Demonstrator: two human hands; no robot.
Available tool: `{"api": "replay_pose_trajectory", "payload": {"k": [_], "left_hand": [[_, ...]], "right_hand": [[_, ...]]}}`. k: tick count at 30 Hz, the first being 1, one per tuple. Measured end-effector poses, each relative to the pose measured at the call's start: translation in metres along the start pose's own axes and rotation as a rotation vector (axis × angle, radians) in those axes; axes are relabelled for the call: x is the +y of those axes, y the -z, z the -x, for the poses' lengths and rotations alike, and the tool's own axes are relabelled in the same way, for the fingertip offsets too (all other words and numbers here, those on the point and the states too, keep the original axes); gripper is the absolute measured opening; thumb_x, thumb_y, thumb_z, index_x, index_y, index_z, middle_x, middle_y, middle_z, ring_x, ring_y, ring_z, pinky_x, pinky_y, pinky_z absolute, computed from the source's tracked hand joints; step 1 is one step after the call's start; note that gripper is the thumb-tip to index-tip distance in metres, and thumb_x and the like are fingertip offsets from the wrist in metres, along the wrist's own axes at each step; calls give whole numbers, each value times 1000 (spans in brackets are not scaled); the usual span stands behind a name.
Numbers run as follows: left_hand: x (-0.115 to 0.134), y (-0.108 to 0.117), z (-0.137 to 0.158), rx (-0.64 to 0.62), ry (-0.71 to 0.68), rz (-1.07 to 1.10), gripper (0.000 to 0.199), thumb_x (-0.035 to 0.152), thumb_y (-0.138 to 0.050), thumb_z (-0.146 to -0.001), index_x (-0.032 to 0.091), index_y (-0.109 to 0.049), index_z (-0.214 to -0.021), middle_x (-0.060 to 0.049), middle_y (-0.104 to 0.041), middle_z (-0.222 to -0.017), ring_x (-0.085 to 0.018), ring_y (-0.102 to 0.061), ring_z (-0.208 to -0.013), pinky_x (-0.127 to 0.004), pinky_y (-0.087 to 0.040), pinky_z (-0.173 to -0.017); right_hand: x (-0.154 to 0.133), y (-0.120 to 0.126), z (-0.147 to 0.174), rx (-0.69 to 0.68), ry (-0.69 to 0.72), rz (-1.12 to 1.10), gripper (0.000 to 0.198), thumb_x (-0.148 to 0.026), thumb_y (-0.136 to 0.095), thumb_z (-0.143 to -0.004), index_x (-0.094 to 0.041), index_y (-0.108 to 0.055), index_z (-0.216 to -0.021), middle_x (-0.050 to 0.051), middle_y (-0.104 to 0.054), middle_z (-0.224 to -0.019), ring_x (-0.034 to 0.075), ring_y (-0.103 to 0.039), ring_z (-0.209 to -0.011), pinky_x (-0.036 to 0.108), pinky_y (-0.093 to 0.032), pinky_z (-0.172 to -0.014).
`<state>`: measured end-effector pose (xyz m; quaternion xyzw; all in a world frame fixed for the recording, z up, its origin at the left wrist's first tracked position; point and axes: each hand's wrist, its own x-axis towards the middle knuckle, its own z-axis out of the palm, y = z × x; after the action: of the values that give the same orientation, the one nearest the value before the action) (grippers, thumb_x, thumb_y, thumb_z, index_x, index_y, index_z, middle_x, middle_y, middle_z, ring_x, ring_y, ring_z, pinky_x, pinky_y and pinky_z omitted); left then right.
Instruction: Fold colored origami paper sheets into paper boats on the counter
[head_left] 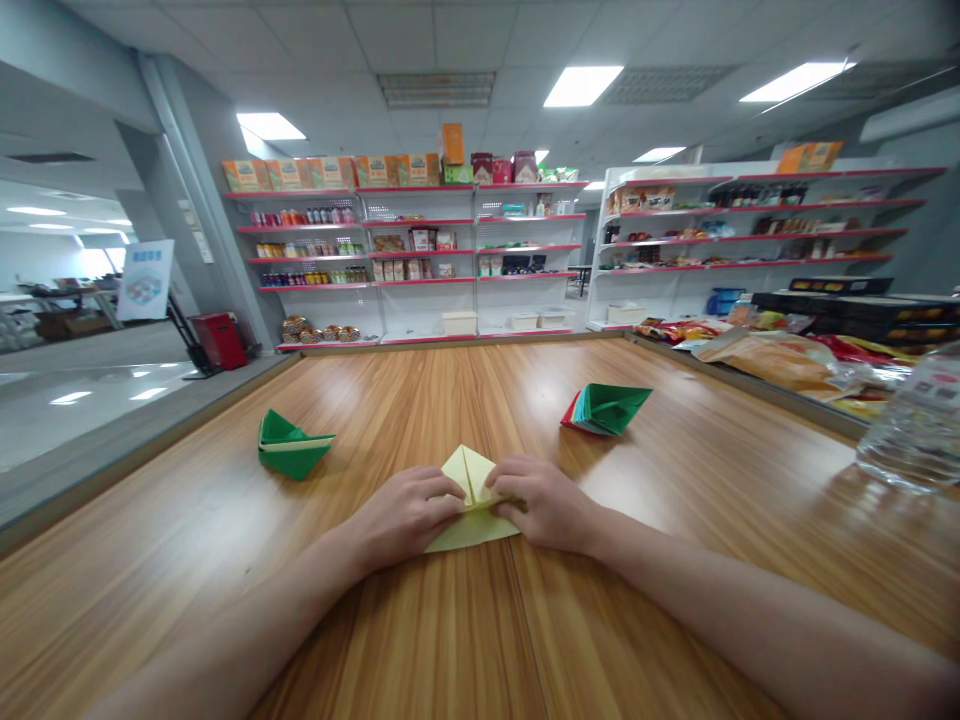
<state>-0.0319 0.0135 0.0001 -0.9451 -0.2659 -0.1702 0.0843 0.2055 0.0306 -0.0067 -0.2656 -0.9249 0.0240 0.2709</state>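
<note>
Green paper boat (296,455) is sitting at 10 o'clock from the yellow paper (477,488) (12 = straight ahead), pale layer showing inside, looking finished, no hand touching it. Left hand (409,512) is pinching the yellow paper's 9 o'clock side, fingers curling over it. Yellow paper is lying on the wooden table (405,400), between both hands, peak pointing to 12, a slit-like line running down from the peak. Judging progress: partway; top folds seem done, a raised fold is crossing the middle, lower part toward 6 is apparently remaining unfolded. Right hand (551,505) is pinching the 3 o'clock side, fingers bending, thumb nearer 6. Multicoloured folded paper (611,410), green with red and blue layers, is resting at about 1 o'clock, seemingly complete. Clear bottle (915,420) is standing near 3, well apart.
</note>
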Motion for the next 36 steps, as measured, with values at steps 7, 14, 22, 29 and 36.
{"api": "replay_pose_trajectory", "payload": {"k": [7, 14, 22, 29, 36], "left_hand": [[2, 7, -1, -98, 9, -54, 25, 20, -40, -94, 23, -62, -106, -4, -69, -83, -17, -63, -78, -27, -47, -68], [7, 15, -3, -211, 19, -69, 27, 16, -44, -90, 25, -59, -111, -5, -70, -89, -18, -64, -76, -25, -45, -63], [-1, 15, -7, -120, 471, 222, 24, 33, -59, -82, 17, -73, -71, 1, -54, -52, -9, -45, -49, -21, -28, -48], [-1, 4, -8, -15, 647, 492, 35, 39, -64, -77, 20, -70, -106, 2, -57, -64, -11, -50, -58, -21, -35, -54], [7, -5, -4, -83, 428, 44, 34, 34, -46, -91, 32, -58, -124, -5, -55, -100, -17, -58, -82, -29, -45, -72]], "right_hand": [[-2, 2, -1, -98, 126, 115, 24, -10, -47, -85, -20, -65, -97, 4, -67, -82, 17, -58, -78, 28, -39, -66], [-9, 6, -1, -198, 128, 196, 19, -8, -49, -80, -18, -63, -88, 5, -65, -77, 18, -57, -77, 27, -36, -63], [-9, 4, -7, -86, -258, -11, 12, -21, -53, -84, -18, -63, -89, 3, -67, -77, 15, -59, -69, 24, -36, -60], [-3, 10, -12, -122, -484, -257, 16, -21, -68, -69, -18, -68, -85, 1, -67, -76, 16, -61, -72, 23, -40, -61], [4, 5, -8, -103, -590, 0, 44, -42, -72, -68, -16, -64, -102, 12, -62, -102, 27, -58, -97, 35, -43, -79]]}}
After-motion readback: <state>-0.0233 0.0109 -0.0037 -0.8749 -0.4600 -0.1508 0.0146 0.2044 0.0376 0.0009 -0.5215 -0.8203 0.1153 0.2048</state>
